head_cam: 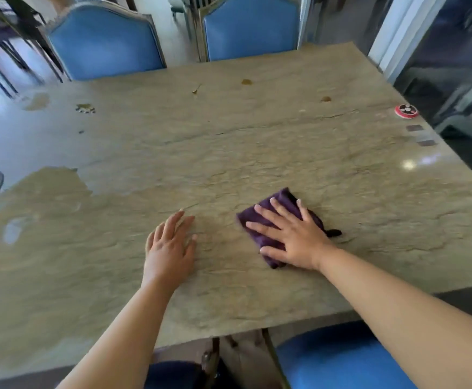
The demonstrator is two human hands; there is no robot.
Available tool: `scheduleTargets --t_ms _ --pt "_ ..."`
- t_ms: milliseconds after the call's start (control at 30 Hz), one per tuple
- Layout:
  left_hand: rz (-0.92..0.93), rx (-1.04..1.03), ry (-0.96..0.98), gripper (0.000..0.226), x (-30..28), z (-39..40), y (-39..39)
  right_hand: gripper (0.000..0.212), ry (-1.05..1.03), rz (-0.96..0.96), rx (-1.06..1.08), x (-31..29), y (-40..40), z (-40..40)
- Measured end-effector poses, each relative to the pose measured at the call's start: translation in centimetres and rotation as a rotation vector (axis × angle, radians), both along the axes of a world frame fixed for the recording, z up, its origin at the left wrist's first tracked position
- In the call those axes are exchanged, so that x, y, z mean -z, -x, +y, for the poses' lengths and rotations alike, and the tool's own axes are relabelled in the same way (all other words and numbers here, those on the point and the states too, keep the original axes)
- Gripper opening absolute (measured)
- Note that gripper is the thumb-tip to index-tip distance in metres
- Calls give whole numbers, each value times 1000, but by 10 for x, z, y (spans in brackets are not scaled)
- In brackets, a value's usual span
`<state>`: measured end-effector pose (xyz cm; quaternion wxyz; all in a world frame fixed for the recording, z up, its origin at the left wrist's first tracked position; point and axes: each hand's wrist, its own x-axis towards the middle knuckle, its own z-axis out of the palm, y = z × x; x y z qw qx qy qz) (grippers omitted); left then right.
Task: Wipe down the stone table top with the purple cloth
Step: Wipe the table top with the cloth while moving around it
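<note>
I am watching both hands working over the stone desk (257,153). The right hand (291,240) is lying flat on the purple cloth (281,202), its fingers (267,213) spread straight and pressing the folded cloth down onto the stone; nothing is curled around it. The cloth is sitting toward the near right part of the desk, with its far corner sticking out past the fingertips and a dark tag or loop poking out at its right side, beside the wrist. The left hand (170,245) is resting just left of the cloth, apart from it, palm down with straight relaxed fingers touching the bare stone and holding nothing.

Farther out I am seeing marks on the surface: a brown spot (246,82) and a second one (326,99) toward the far edge, a small leaf-like scrap (196,89) between them and the left, and a dark crumbly patch (85,108) on the far left. A broad wet-looking sheen (18,153) is covering the left part of the desk. A red round object (406,111) is lying near the right edge. Two blue chairs (102,43) are standing at the far side, and another blue seat (341,360) is showing at the near edge below my arms.
</note>
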<state>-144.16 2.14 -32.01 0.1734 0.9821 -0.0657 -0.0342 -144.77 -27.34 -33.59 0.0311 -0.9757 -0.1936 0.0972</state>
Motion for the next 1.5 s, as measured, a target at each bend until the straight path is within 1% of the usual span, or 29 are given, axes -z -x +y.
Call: scheduleTargets --t_ms 67,133,167,200,233,300,400,467,533,567,600,633,667,767,800,833,867,933,967,1033,1100,1167,1200,1233,1267,1333,1400,1433,1500 --pt "11 -8 -107 62 5 41 -5 64 30 4 375 1 -24 12" --pt "22 -5 -166 60 13 74 -4 62 11 47 722 1 -52 41" --pt "21 12 -172 60 16 85 -2 63 3 69 830 0 -63 59" --pt "12 32 -172 60 19 91 1 63 -1 86 890 -2 -74 75" --pt "-3 50 -165 61 21 93 3 64 -2 96 906 -3 -84 91" --pt "-25 51 -133 64 24 92 4 63 -1 96 836 -2 -98 123" --pt "-63 -3 -62 69 26 90 4 60 -19 87 586 -4 -96 173" --pt "-82 -42 -33 71 28 91 5 58 -39 65 388 -4 -73 195" --pt "-74 -64 -35 71 28 90 4 59 -70 4 173 -2 -38 200" --pt "-58 -62 -46 71 28 90 4 61 -74 -24 96 0 -22 195" --pt "-45 -54 -58 69 28 90 4 62 -76 -47 74 1 -8 186" --pt "-38 -45 -74 67 28 90 4 62 -68 -58 115 2 4 174" --pt "-30 -35 -94 65 28 91 4 61 -52 -56 212 2 13 161" --pt "-5 -12 -134 66 27 92 4 60 16 -15 680 4 46 143" --pt "-10 -6 -141 66 28 92 4 61 30 -10 804 3 58 146" --pt "-10 3 -146 67 28 92 3 61 34 6 883 3 68 152" --pt "-1 14 -149 67 28 92 1 62 32 28 915 1 79 163" --pt "5 35 -135 67 29 93 0 62 7 42 860 -2 100 196" --pt "10 42 -117 67 29 94 -2 63 -10 38 772 -3 109 216" --pt "37 42 -46 65 26 96 -4 63 -45 24 514 -2 122 252" --pt "57 39 100 60 21 100 -7 61 -49 8 300 0 122 266" --pt "72 63 252 54 14 111 -14 59 -38 48 198 -1 105 258" --pt "71 102 284 53 11 121 -19 59 -31 65 199 -2 94 253" --pt "60 153 280 52 10 135 -24 60 -23 66 251 -3 81 251" --pt "40 203 248 52 11 151 -30 60 -13 59 348 -3 66 252" --pt "-7 264 119 53 15 189 -42 61 -2 62 627 0 32 266" --pt "-44 258 13 53 19 232 -56 63 0 96 863 1 -3 295" --pt "-55 242 -12 53 21 254 -64 64 2 113 924 1 -19 312" --pt "-69 237 -34 52 24 290 -79 63 -3 103 928 1 -45 349"
